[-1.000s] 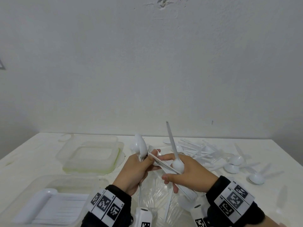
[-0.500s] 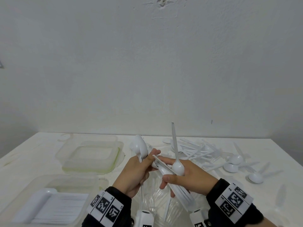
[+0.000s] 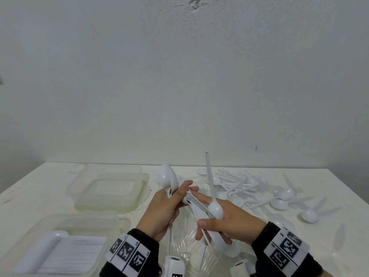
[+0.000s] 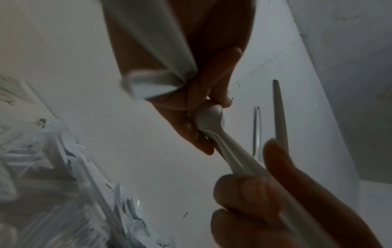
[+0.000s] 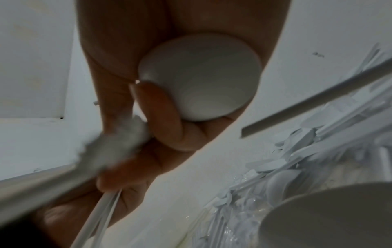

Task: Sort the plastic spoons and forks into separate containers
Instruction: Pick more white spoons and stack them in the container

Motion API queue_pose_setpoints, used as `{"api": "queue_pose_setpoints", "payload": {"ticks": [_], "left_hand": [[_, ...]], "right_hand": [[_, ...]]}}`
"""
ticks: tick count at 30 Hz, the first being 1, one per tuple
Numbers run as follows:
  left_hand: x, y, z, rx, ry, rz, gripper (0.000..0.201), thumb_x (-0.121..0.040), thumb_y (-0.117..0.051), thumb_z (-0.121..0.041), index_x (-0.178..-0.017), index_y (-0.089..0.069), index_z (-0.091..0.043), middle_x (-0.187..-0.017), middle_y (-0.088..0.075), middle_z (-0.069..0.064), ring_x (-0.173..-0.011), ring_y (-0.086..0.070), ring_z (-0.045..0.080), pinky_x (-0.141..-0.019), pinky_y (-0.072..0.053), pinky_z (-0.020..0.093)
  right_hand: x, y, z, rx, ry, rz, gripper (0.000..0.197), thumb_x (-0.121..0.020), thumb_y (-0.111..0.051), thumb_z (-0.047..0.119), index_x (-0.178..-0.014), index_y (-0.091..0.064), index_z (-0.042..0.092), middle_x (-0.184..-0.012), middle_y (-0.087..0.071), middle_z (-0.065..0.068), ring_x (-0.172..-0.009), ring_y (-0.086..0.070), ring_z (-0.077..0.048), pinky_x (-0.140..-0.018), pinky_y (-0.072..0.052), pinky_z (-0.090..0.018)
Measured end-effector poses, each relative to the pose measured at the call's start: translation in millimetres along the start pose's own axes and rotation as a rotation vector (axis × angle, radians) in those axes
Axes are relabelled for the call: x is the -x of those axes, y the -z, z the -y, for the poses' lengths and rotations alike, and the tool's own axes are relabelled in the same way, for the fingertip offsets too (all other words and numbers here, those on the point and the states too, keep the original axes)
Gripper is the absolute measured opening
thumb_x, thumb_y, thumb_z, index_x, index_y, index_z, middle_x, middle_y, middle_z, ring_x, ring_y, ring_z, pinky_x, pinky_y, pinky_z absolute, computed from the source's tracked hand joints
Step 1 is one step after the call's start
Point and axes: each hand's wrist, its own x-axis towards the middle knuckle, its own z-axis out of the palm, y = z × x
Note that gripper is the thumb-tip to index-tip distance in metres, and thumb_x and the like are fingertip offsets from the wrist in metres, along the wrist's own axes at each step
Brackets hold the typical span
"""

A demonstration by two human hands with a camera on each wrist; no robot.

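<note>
White spoons (image 3: 167, 179) gripped upright in left hand (image 3: 159, 212) | right hand (image 3: 229, 220) clasps forks (image 3: 196, 204), spoon (image 3: 214, 208)

White table (image 3: 36, 186); containers (image 3: 107, 188); scattered spoons, forks (image 3: 259, 188)

My right hand (image 3: 229, 220) has slid a little lower and rightward in the frame, and its thumb now sits under the bundle of forks (image 3: 196, 204) instead of beside it. The upright spoon (image 3: 213, 198) wedged between my fingers has tipped from leaning left to nearly vertical. My left hand (image 3: 161, 208) has brought its spoons (image 3: 167, 179) closer, its fingertips now touching the fork tines.
</note>
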Motion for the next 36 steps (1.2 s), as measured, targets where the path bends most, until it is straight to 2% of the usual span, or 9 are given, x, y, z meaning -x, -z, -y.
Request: {"api": "queue_pose_setpoints", "payload": {"ticks": [3,8,12,16,18,20,22,27,36], "left_hand": [[-1.8,2.0,-0.9,0.004,-0.023,0.002,0.041,-0.089,-0.054,-0.031,-0.121,-0.062,-0.006,-0.107,-0.074,0.006,-0.093,-0.072,0.014,-0.056,-0.052,0.041],[-0.7,3.7,0.1,0.025,-0.043,0.025,0.041,-0.089,-0.053,-0.033,-0.119,-0.062,-0.008,-0.111,-0.073,0.004,-0.072,-0.071,0.006,-0.046,-0.043,0.008],[-4.9,6.4,4.8,-0.022,-0.064,0.014,0.052,-0.082,-0.057,-0.040,-0.123,-0.060,-0.010,-0.109,-0.074,-0.001,-0.093,-0.072,0.012,-0.057,-0.049,0.010],[-4.7,2.8,5.2,-0.030,-0.045,0.004,0.043,-0.090,-0.049,-0.043,-0.120,-0.061,-0.014,-0.107,-0.074,0.000,-0.042,-0.051,0.003,-0.038,-0.031,0.012],[-4.9,3.1,4.8,-0.044,-0.036,-0.010,0.048,-0.091,-0.045,-0.047,-0.114,-0.064,-0.009,-0.103,-0.075,0.006,-0.037,-0.044,0.003,-0.038,-0.026,0.015],[-5.1,5.4,5.4,-0.013,-0.018,-0.044,0.052,-0.085,-0.049,-0.048,-0.113,-0.062,-0.007,-0.106,-0.074,0.007,-0.062,-0.070,0.012,-0.036,-0.026,0.015],[-5.8,7.4,6.6,-0.009,0.018,-0.079,0.048,-0.085,-0.054,-0.045,-0.117,-0.057,-0.009,-0.112,-0.072,0.006,-0.089,-0.074,0.021,-0.033,-0.024,0.014],[-6.7,-1.2,14.3,-0.196,0.055,-0.054,0.026,-0.095,-0.055,-0.039,-0.114,-0.056,-0.022,-0.115,-0.069,-0.001,-0.089,-0.073,0.013,-0.037,-0.029,0.015],[-5.3,-4.4,-6.9,0.013,-0.026,-0.074,0.034,-0.098,-0.048,-0.036,-0.118,-0.062,-0.013,-0.112,-0.073,0.001,-0.097,-0.072,0.020,-0.035,-0.033,0.011]], "right_hand": [[2.5,-2.8,2.8,-0.013,-0.006,0.033,0.065,-0.095,-0.059,0.018,-0.131,-0.022,0.056,-0.082,-0.072,-0.004,-0.064,-0.066,-0.010,-0.040,-0.037,-0.019],[3.5,-1.3,-2.2,-0.047,-0.026,0.032,0.064,-0.096,-0.058,0.020,-0.140,-0.026,0.053,-0.082,-0.070,-0.006,-0.063,-0.066,-0.024,-0.038,-0.036,-0.020],[5.8,-3.7,1.9,0.004,-0.010,0.017,0.064,-0.095,-0.058,0.020,-0.114,-0.032,0.076,-0.074,-0.068,-0.003,-0.057,-0.063,-0.018,-0.039,-0.036,-0.021],[6.6,-2.7,-0.5,-0.024,-0.059,-0.031,0.055,-0.096,-0.055,0.013,-0.135,-0.033,0.047,-0.068,-0.061,-0.007,-0.053,-0.059,-0.018,-0.043,-0.040,-0.017],[9.2,-1.6,-0.9,-0.040,-0.046,-0.048,0.056,-0.097,-0.054,0.010,-0.136,-0.033,0.043,-0.068,-0.059,-0.008,-0.051,-0.057,-0.017,-0.044,-0.041,-0.015],[10.9,4.2,0.2,-0.082,-0.032,-0.108,0.057,-0.096,-0.055,0.008,-0.132,-0.034,0.047,-0.066,-0.059,-0.010,-0.050,-0.056,-0.017,-0.042,-0.040,-0.016],[9.6,15.7,1.5,-0.114,-0.022,-0.204,0.058,-0.095,-0.056,0.008,-0.133,-0.037,0.046,-0.065,-0.059,-0.011,-0.047,-0.054,-0.017,-0.039,-0.037,-0.018],[-13.9,32.4,17.7,-0.010,0.078,-0.307,0.060,-0.093,-0.053,0.006,-0.141,-0.037,0.039,-0.068,-0.062,-0.008,-0.045,-0.045,-0.015,-0.055,-0.032,-0.036],[-17.9,27.5,14.6,-0.095,0.090,-0.138,0.058,-0.096,-0.052,0.008,-0.136,-0.041,0.049,-0.066,-0.056,-0.004,-0.047,-0.042,-0.016,-0.049,-0.028,-0.031]]}}
